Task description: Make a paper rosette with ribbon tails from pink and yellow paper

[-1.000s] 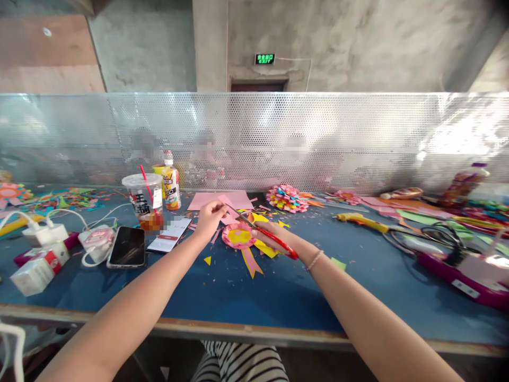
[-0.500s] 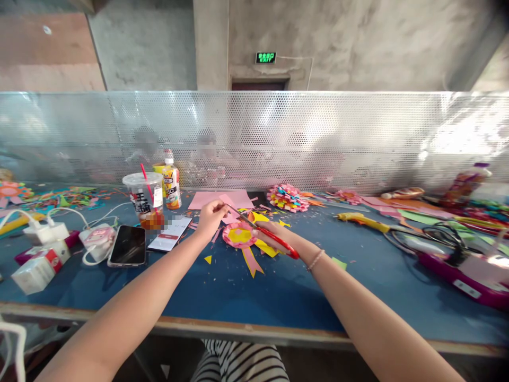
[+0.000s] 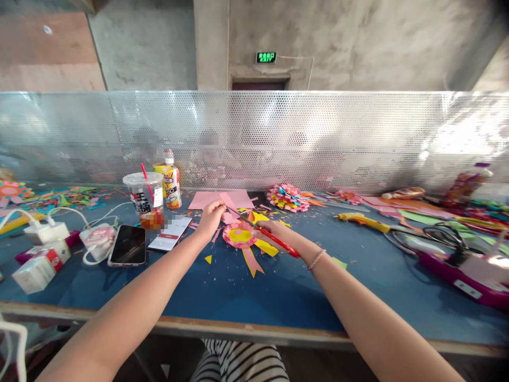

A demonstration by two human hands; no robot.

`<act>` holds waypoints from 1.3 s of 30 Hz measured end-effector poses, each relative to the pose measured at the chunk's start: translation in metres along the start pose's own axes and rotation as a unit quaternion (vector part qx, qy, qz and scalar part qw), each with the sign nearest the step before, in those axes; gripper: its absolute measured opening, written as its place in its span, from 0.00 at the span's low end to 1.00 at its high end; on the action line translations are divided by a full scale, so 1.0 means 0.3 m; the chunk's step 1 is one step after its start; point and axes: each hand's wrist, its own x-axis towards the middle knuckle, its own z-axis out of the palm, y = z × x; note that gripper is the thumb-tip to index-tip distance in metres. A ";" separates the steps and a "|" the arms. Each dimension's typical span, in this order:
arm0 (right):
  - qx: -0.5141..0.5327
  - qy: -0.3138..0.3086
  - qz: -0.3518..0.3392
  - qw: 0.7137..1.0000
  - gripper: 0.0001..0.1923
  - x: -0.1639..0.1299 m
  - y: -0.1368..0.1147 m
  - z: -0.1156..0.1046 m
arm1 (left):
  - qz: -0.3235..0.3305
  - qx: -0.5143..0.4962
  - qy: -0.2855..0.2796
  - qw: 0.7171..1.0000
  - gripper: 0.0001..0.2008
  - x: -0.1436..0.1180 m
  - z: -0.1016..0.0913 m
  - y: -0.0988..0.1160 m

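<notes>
My right hand (image 3: 274, 229) is closed round the red handles of a pair of scissors (image 3: 284, 245). Its blades point up and left, reaching a small piece of pink paper (image 3: 229, 215) that my left hand (image 3: 213, 212) pinches. Just below the blades lies a paper rosette (image 3: 239, 235) with a pink frilled rim, a yellow middle and pink-and-yellow ribbon tails. A larger pink sheet (image 3: 199, 199) rests behind my left hand. Yellow paper scraps (image 3: 265, 248) lie close to my right hand.
A plastic cup (image 3: 143, 196), juice bottle (image 3: 172, 183) and phones (image 3: 128, 245) stand or lie left. Stacked paper rosettes (image 3: 287, 197) sit behind. Right are a yellow glue gun (image 3: 363, 222) and purple power strip (image 3: 463, 278). A perforated metal screen (image 3: 338, 140) closes the far edge.
The scissors' red handles look closer together than before. Both hands stay in nearly the same place.
</notes>
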 end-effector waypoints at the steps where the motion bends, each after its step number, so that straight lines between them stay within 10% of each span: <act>1: 0.001 -0.002 0.000 1.000 0.23 0.000 0.001 0.000 | -0.007 -0.017 -0.005 1.000 0.06 0.003 -0.001 -0.003; 39: -0.014 -0.020 -0.006 1.000 0.16 -0.003 0.026 -0.003 | 0.106 0.078 0.044 0.990 0.12 -0.004 -0.010 -0.002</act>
